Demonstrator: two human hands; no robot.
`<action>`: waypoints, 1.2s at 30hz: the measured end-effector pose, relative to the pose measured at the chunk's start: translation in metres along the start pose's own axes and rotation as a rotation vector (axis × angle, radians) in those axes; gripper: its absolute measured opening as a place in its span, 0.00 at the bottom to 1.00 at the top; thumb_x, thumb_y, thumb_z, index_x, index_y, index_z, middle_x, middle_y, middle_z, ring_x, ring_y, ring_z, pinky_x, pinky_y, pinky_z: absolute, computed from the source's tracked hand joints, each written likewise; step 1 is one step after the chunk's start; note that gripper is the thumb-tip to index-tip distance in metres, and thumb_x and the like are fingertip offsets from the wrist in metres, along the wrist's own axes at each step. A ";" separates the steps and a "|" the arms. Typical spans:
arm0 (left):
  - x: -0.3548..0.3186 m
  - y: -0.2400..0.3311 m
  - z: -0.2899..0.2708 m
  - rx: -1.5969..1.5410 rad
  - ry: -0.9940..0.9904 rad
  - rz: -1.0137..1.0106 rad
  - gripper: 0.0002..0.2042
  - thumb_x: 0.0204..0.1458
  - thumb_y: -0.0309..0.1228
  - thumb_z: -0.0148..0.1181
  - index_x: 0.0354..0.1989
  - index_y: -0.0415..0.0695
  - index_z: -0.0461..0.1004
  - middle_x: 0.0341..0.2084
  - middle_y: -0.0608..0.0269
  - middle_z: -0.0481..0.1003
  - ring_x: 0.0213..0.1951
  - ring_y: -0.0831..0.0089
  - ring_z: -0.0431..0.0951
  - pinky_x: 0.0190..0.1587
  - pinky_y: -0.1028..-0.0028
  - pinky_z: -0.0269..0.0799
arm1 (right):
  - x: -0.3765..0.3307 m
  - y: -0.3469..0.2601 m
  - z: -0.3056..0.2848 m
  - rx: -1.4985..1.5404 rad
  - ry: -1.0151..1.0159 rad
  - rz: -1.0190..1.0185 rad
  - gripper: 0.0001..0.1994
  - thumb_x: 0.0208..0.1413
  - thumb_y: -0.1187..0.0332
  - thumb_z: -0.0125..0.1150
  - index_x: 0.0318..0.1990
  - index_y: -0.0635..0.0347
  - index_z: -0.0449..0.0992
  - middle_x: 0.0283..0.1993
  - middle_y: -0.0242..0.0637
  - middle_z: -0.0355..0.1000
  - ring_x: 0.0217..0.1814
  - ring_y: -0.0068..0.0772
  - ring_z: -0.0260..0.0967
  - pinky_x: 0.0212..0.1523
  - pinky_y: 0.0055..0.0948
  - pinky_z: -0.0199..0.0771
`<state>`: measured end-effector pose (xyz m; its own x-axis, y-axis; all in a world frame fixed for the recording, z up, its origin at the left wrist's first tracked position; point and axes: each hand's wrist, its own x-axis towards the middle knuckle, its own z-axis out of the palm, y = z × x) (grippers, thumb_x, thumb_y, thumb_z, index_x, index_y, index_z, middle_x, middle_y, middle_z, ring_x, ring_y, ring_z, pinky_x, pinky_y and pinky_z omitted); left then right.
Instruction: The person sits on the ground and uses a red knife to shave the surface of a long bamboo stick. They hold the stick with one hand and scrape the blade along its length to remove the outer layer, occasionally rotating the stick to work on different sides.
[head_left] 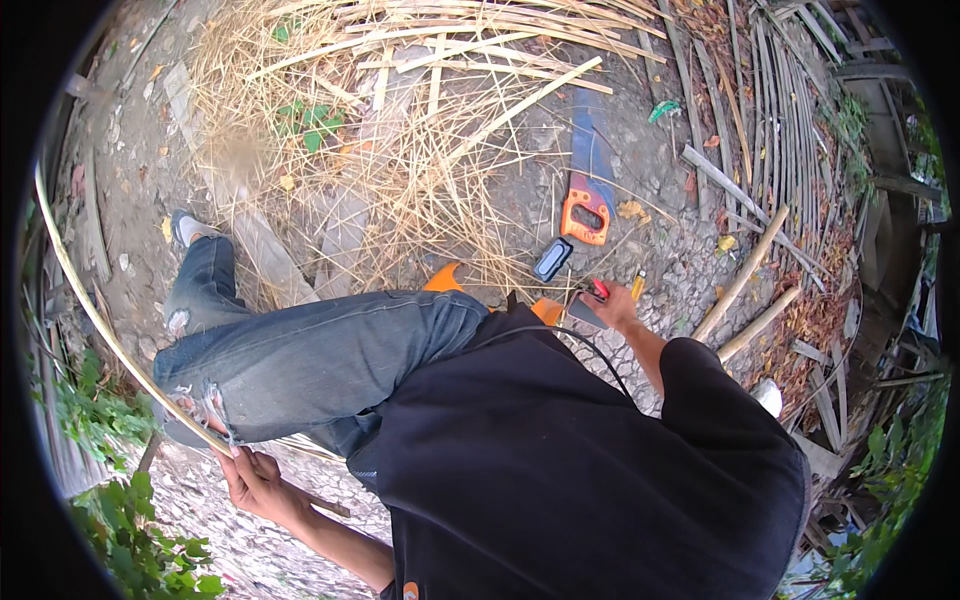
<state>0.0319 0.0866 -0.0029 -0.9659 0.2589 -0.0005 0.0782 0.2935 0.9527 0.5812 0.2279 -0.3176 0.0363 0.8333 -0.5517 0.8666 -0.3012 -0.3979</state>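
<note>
My left hand [255,485] is closed around the lower end of a long, thin, peeled wooden strip [98,318]. The strip curves up along the left side, past the torn knee of my jeans. On the ground at the right, my right hand [619,305] closes on a small red-handled tool [600,289], its kind partly hidden by the fingers. A yellow tool handle [637,284] pokes out beside that hand. Near it lie a dark rectangular device [552,259] and a handsaw [586,200] with an orange handle. Another orange piece [547,311] with a grey blade is partly covered by my shirt.
Straw-like shavings [420,180] and split wooden strips [480,45] cover the ground ahead. Two peeled sticks [742,270] lie at the right, near a row of thin poles [785,120]. An orange curved part [443,278] shows beyond my leg. Leafy plants [135,540] grow lower left.
</note>
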 end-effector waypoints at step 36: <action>0.000 -0.004 0.002 -0.032 0.029 0.022 0.17 0.64 0.26 0.62 0.61 0.36 0.76 0.27 0.75 0.69 0.28 0.90 0.62 0.28 0.86 0.57 | -0.001 0.032 -0.003 -0.209 -0.086 -0.040 0.28 0.47 0.43 0.71 0.43 0.59 0.79 0.38 0.48 0.80 0.44 0.53 0.79 0.47 0.41 0.78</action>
<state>0.0323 0.0868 -0.0072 -0.9709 0.2377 0.0286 0.0915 0.2581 0.9618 0.6099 0.2192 -0.3276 -0.0345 0.7974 -0.6024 0.9510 -0.1592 -0.2652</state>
